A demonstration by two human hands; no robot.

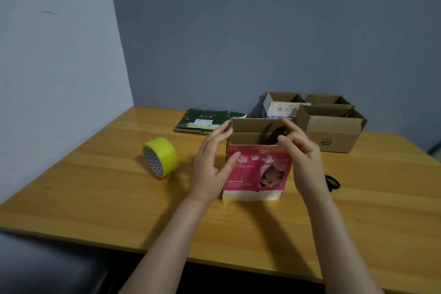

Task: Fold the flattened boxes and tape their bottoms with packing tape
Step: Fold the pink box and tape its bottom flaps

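Observation:
A pink printed box (256, 174) stands upright on the wooden table (119, 198), its top flaps up and yellowish tape along its bottom edge. My left hand (212, 167) is beside the box's left wall, fingers spread, thumb touching the front face. My right hand (300, 157) is at the box's right top corner, fingers apart, holding nothing that I can see. A roll of yellow packing tape (161, 157) lies on its edge to the left. A stack of flattened boxes (205, 122), the top one green, lies behind.
Several erected brown boxes (334, 126) stand at the back right, one holding a white and blue carton (279, 108). A dark scissors-like object (333, 182) lies partly hidden behind my right wrist. Walls close off the left and back. A dark chair (47, 267) sits at lower left.

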